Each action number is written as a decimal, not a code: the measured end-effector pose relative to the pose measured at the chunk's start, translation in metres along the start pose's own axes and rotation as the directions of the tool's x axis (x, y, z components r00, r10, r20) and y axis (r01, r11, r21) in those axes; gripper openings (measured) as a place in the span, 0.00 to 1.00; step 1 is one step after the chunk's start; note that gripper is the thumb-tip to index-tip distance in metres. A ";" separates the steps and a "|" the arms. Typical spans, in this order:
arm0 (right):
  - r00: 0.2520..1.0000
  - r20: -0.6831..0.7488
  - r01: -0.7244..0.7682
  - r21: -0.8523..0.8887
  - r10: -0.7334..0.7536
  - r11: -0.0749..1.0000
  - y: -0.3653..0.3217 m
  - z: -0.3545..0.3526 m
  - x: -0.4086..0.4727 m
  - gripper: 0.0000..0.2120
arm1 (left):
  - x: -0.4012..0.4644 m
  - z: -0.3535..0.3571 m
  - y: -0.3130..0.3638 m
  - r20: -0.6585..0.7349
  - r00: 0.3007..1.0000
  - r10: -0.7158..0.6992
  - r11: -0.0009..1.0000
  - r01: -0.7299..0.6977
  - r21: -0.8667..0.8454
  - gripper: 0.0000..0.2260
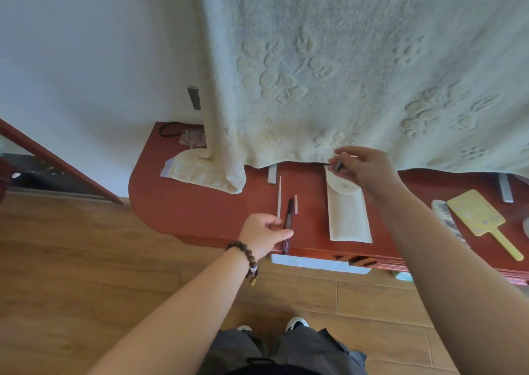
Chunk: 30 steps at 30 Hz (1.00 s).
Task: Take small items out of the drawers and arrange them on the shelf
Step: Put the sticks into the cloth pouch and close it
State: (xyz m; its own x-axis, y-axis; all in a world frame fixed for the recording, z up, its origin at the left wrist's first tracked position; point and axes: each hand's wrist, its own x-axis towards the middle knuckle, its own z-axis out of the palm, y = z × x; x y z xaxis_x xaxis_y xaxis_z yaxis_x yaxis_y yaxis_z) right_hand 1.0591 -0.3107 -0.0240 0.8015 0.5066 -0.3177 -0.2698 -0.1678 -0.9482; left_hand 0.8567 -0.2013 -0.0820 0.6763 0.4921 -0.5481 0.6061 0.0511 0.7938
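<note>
My left hand (pixel 264 231) pinches the near end of a dark slim stick-like tool (pixel 289 220) at the front edge of the red shelf top (pixel 183 202). A thin pale file (pixel 279 195) and a pinkish stick (pixel 296 204) lie beside it. My right hand (pixel 362 164) pinches a small dark grey item (pixel 337 165) just above the flap of a cream fabric pouch (pixel 347 214) lying flat on the shelf. A drawer (pixel 320 263) below the shelf front stands slightly out; what it holds is hidden.
A large cream towel (pixel 343 73) hangs over the back and drapes onto the shelf at left. A white comb (pixel 446 220) and a yellow hand mirror (pixel 478 214) lie at right. A black hair tie (pixel 169 129) and a small packet (pixel 193 138) sit at the back left. Wooden floor lies below.
</note>
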 end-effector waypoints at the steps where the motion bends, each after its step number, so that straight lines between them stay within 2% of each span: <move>1: 1.000 0.009 -0.028 -0.039 0.028 0.999 0.008 0.003 -0.001 0.06 | 0.004 0.001 0.004 -0.017 1.000 -0.001 0.999 0.000 -0.043 0.12; 4: 0.994 -0.031 -0.108 -0.071 0.106 0.992 0.030 0.012 -0.007 0.02 | 0.013 0.007 0.026 -0.035 0.999 -0.011 0.990 0.006 -0.141 0.13; 7: 0.987 -0.039 -0.157 -0.021 0.156 0.987 0.046 0.013 -0.013 0.02 | 0.024 0.014 0.041 -0.034 0.999 -0.018 0.991 0.013 -0.132 0.07; 10: 0.985 -0.037 -0.170 -0.010 0.170 0.985 0.054 0.010 -0.010 0.04 | 0.037 0.025 0.048 -0.013 0.998 -0.066 0.986 0.063 -0.154 0.08; 12: 0.984 -0.026 -0.180 -0.066 0.179 0.981 0.058 0.006 -0.005 0.07 | 0.043 0.035 0.051 0.014 0.992 -0.123 0.977 0.123 -0.176 0.07; 13: 0.985 -0.020 -0.174 -0.157 0.173 0.972 0.060 0.004 -0.001 0.10 | 0.046 0.039 0.050 0.023 0.990 -0.142 0.976 0.143 -0.164 0.09; 16: 0.993 0.050 -0.066 -0.487 0.104 0.871 0.067 0.001 0.008 0.19 | 0.055 0.054 0.040 -0.015 0.994 -0.107 0.993 0.106 -0.048 0.13; 19: 0.988 0.150 0.082 -0.680 0.029 0.729 0.071 0.003 0.010 0.21 | 0.052 0.063 0.032 -0.164 0.986 -0.014 0.993 0.033 0.116 0.20; 22: 0.981 0.195 0.139 -0.742 0.011 0.656 0.076 0.004 0.009 0.23 | 0.047 0.070 0.023 -0.235 0.966 0.111 0.943 -0.028 0.333 0.17; 27: 0.959 0.282 0.239 -0.845 0.018 0.479 0.086 0.010 0.009 0.24 | 0.042 0.073 0.017 -0.277 0.938 0.209 0.886 -0.062 0.459 0.14; 30: 0.956 0.290 0.239 -0.866 0.051 0.439 0.087 0.013 0.009 0.24 | 0.042 0.073 0.022 -0.266 0.935 0.234 0.847 -0.061 0.528 0.15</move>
State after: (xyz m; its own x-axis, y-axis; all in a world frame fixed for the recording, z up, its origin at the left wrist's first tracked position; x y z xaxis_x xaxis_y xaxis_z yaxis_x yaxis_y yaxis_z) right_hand 1.0361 -0.3091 -0.1091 0.5975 0.7209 -0.3512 0.5357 -0.6848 -0.4940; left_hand 0.9288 -0.2431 -0.1070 0.6626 0.7035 -0.2569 0.6931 -0.4459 0.5664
